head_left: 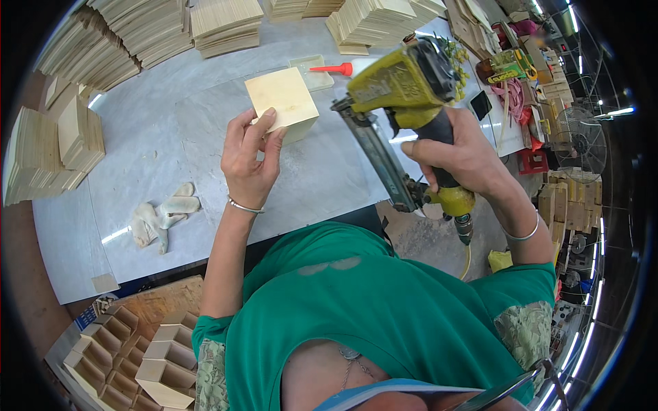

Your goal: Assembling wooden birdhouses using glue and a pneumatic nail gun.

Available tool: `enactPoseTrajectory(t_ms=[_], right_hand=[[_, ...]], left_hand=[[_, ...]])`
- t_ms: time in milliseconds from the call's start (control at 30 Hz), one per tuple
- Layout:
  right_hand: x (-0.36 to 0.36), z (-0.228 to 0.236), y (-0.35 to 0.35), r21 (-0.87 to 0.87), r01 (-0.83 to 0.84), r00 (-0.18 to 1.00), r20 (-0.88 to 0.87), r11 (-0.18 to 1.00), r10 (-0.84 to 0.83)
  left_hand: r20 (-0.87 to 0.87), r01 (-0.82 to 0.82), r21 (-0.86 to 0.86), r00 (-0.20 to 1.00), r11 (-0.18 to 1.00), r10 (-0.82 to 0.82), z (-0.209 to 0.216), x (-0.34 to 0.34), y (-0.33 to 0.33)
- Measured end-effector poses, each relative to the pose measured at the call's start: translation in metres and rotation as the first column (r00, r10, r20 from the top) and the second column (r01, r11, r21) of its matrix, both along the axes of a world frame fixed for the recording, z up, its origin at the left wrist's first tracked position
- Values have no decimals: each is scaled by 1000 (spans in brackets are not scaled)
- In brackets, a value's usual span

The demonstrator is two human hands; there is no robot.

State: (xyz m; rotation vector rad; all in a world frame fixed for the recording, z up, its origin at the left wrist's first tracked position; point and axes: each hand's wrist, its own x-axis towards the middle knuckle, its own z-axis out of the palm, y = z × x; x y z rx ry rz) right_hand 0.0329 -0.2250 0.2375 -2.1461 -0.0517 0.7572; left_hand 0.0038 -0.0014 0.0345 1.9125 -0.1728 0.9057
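My left hand (252, 154) holds a small wooden box (281, 96) by its near edge, thumb and fingers closed on it above the grey table. In my right hand (460, 147) is a yellow-green pneumatic nail gun (397, 85), gripped by its black handle and raised to the right of the box. Its long magazine (384, 157) slants down toward me, and an air hose (467, 264) hangs from its base. Behind the box lie a shallow tray (317, 81) and a white glue bottle with a red nozzle (336, 69). The gun hides part of the bottle.
Stacks of thin wooden boards (226, 27) line the table's far edge, with more boards (51, 151) at the left. A crumpled pale glove (164, 216) rests on the table (137, 274). Several open wooden boxes (168, 370) stand at lower left. A phone (481, 104) lies at right.
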Motion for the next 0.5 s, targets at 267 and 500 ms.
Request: enactPoseTrajectory(t_ms=[267,500], right_hand=[[4,3,21,-1,-91,995,-39,996,91],[3,6,26,3,-91,995,-29,996,91]], left_hand=[[-9,-3,19,1000,1000,4,1,-1,0],[8,-16,26,1000,1000,15,-2,0,1]])
